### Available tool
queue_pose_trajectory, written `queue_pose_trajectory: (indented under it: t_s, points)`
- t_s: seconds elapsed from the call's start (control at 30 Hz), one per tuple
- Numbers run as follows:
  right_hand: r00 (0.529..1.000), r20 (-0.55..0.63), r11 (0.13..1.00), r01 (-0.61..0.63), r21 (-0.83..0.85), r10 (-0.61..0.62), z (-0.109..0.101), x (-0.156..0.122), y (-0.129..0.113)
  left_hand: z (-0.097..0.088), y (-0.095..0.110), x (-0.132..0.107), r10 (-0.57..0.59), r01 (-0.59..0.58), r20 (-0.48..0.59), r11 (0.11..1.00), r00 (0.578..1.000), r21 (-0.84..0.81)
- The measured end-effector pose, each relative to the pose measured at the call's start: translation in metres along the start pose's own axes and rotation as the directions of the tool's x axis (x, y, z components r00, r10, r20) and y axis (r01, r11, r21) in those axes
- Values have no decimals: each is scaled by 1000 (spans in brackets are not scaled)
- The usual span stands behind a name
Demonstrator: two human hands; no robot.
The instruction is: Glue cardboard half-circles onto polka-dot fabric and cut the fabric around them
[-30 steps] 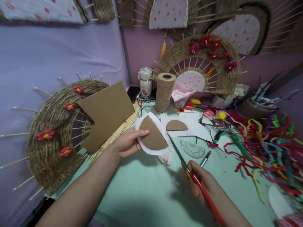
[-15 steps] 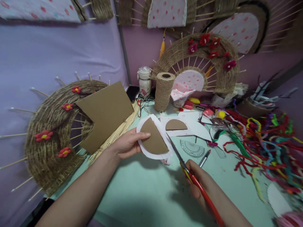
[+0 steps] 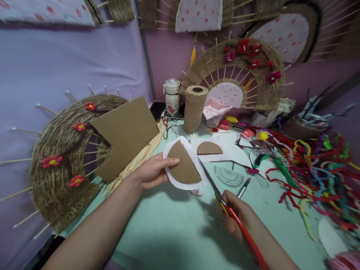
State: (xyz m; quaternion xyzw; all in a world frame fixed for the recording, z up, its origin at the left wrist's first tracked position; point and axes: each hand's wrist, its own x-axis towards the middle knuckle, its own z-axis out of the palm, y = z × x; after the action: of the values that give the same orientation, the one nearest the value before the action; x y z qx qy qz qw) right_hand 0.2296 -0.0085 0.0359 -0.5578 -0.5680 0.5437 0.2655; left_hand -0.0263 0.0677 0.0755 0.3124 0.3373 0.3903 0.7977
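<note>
Left hand [image 3: 152, 173] pinches one cardboard semicircle [image 3: 183, 168]; right hand [image 3: 238, 213] grips one scissors [image 3: 209, 179]; second semicircle [image 3: 209, 149] beside.

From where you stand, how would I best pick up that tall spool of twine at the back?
Probably wrap a hand round the middle of the twine spool, coming from the front. It stands upright, a plain cylinder, with the white jar close on its left and the woven arch behind. The rough cord should give grip.
</note>
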Motion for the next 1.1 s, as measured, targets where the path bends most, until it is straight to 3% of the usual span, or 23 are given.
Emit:
queue_pose_trajectory:
  t_s: [0.47, 0.6, 0.73, 0.8, 0.87, 0.97, 1.1]
  points:
    - [999, -33, 1000, -10, 22, 11, -4, -3, -14, -1, -1, 2, -3, 3, -36, 1000, 999, -5]
    - [998, 6, 997, 63, 36, -63, -6, -4, -13, -2, 1, 6, 58, -59, -124, 998, 991, 2]
    - [998, 13, 986, 56, -159, -54, -6, -1, -9, -7, 0, 13, 171, -179, -238, 984, 956, -12]
    - [999, -36, 930, 8, -368, -23, -3, -1, -8, -10, 0, 17, 230, -243, -264, 970, 937, -17]
    - [992, -105, 827, -3, -563, -68, 2, -2, -5, -12, 0, 18, 280, -296, -262, 955, 924, -23]
    - [960, -50, 708, 166, -686, -274, 10, -4, 1, -8, -3, 18, 335, -354, -232, 934, 913, -45]
    - [863, 67, 594, 399, -698, -501, 22, -6, 5, 7, -13, 12, 311, -327, -173, 943, 934, -68]
